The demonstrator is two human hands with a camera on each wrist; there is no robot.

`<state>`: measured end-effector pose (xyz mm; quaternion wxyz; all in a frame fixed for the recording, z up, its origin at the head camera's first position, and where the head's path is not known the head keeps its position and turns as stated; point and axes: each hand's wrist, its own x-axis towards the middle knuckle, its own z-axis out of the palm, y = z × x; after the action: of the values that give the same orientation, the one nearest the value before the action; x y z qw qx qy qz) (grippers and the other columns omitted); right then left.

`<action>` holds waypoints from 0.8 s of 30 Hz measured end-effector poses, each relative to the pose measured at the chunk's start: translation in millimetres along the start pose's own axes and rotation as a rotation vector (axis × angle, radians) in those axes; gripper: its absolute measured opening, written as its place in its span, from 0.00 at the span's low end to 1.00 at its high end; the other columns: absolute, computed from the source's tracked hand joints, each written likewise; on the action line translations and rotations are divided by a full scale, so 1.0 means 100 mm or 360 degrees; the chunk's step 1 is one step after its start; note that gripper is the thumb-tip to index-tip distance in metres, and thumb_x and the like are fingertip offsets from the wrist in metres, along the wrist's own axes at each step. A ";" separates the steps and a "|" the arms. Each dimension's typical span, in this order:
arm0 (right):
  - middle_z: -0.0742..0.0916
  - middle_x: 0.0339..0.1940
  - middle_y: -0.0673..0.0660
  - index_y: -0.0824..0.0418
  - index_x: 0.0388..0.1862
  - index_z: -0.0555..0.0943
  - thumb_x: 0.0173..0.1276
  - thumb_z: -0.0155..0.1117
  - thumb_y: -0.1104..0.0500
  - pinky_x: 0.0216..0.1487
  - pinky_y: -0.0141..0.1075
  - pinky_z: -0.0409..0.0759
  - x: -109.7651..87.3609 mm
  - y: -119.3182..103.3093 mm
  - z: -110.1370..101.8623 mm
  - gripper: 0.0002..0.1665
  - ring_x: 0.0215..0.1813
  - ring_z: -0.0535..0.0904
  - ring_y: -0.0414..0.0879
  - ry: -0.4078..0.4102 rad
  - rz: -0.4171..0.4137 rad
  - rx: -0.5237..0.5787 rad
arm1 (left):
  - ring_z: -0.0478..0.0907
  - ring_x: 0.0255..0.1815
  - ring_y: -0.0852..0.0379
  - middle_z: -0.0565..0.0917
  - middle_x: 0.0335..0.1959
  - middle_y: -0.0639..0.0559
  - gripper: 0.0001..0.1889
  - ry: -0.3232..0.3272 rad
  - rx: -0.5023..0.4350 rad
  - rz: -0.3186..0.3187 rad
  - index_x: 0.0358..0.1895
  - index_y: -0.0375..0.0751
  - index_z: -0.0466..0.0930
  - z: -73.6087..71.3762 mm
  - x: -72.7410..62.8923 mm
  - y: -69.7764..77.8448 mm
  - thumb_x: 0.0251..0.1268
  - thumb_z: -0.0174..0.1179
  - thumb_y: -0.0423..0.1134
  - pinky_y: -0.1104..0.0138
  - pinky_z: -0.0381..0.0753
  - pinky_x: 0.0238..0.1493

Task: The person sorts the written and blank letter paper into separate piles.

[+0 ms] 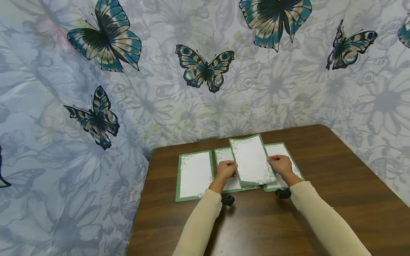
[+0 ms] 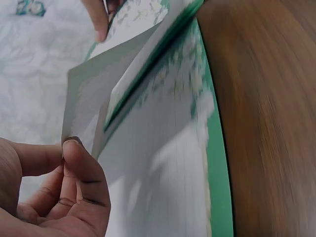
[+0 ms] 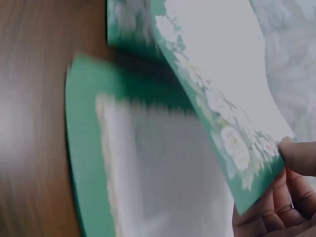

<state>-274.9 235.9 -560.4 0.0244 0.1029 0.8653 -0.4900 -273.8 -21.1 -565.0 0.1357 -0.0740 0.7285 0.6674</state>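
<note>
Both hands hold one sheet of paper [image 1: 251, 158], white with a green floral border, raised above other sheets. At its left edge, the left hand [image 1: 227, 169] pinches the paper between thumb and fingers; the left wrist view shows this hand [image 2: 74, 192] up close. The right hand [image 1: 281, 165] grips the opposite edge, and in the right wrist view the thumb of that hand [image 3: 296, 197] presses near a corner of the bordered sheet [image 3: 217, 54]. Beneath the raised sheet lie a middle sheet [image 1: 232, 184] and a right sheet [image 1: 278, 148], both partly covered by it and the hands.
A similar green-bordered sheet [image 1: 196, 174] lies at the left of the brown wooden table [image 1: 256, 227]. Behind the table hangs a backdrop [image 1: 153, 106] printed with butterflies and flowers. Small black devices [image 1: 227, 200] sit at the wrists, below the cream sleeves [image 1: 200, 224].
</note>
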 end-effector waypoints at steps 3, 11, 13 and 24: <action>0.83 0.54 0.70 0.68 0.55 0.82 0.74 0.58 0.48 0.41 0.42 0.81 0.01 0.09 -0.13 0.25 0.50 0.80 0.60 0.0051 -0.0003 -0.0064 | 0.79 0.27 0.60 0.84 0.43 0.46 0.19 -0.0042 -0.0003 0.0000 0.60 0.36 0.78 0.16 0.02 0.05 0.70 0.61 0.37 0.69 0.84 0.29; 0.82 0.56 0.72 0.70 0.55 0.81 0.74 0.57 0.46 0.52 0.55 0.79 0.02 0.26 -0.50 0.28 0.57 0.76 0.67 0.0138 0.0033 -0.0182 | 0.79 0.27 0.59 0.83 0.47 0.44 0.19 -0.0089 -0.0013 0.0023 0.60 0.33 0.78 0.57 0.10 0.12 0.69 0.61 0.34 0.68 0.85 0.30; 0.82 0.56 0.72 0.70 0.54 0.81 0.74 0.57 0.45 0.52 0.56 0.79 0.02 0.28 -0.58 0.28 0.56 0.77 0.67 0.0155 0.0031 -0.0201 | 0.79 0.28 0.58 0.83 0.50 0.42 0.19 -0.0097 -0.0017 0.0019 0.60 0.32 0.78 0.66 0.11 0.13 0.69 0.62 0.34 0.66 0.86 0.33; 0.83 0.56 0.72 0.68 0.53 0.83 0.74 0.55 0.45 0.52 0.56 0.78 0.00 0.49 -0.81 0.28 0.55 0.77 0.68 0.0173 0.0105 -0.0365 | 0.86 0.36 0.51 0.83 0.49 0.43 0.13 -0.0017 0.0080 -0.0103 0.52 0.35 0.82 1.00 0.13 0.08 0.67 0.63 0.35 0.62 0.87 0.41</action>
<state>-260.6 329.4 -559.7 0.0051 0.1541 0.9118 -0.3806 -278.6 80.3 -568.6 0.1630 -0.0904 0.7415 0.6446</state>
